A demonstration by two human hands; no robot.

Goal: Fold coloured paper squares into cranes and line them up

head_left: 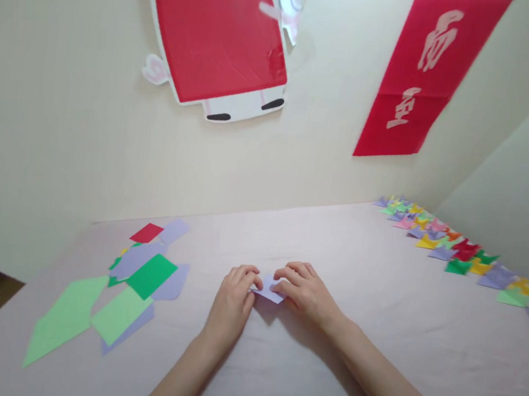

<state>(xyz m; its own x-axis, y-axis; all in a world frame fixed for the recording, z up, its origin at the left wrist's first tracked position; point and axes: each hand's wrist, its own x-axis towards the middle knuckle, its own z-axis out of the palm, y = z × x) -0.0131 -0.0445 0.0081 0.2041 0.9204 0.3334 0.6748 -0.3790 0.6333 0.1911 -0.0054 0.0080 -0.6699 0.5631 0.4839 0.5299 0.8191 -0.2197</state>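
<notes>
Two bare forearms (382, 373) reach in over the pale pink cloth (270, 385), on the near side of a small lavender paper (269, 294). That paper lies between the hands, its near edge apparently a little raised above a shadow. The left hand (237, 288) pinches its left end between thumb and fingers; the right hand (304, 288) grips its right end with bent fingers, though its thumb is mostly hidden.

Left of the lavender paper, flat sheets lie loosely overlapped: a dark green sheet (152, 276), a red sheet (147, 233), light green sheets (69, 315) and more lavender ones. Far to its right, folded paper pieces (466, 250) in many colours line up in slanting rows beside the wall.

Judging by this, much of the folding is done. The lavender paper looks partway through, its creases too small to read, and the sheets on its left remain unfolded.
</notes>
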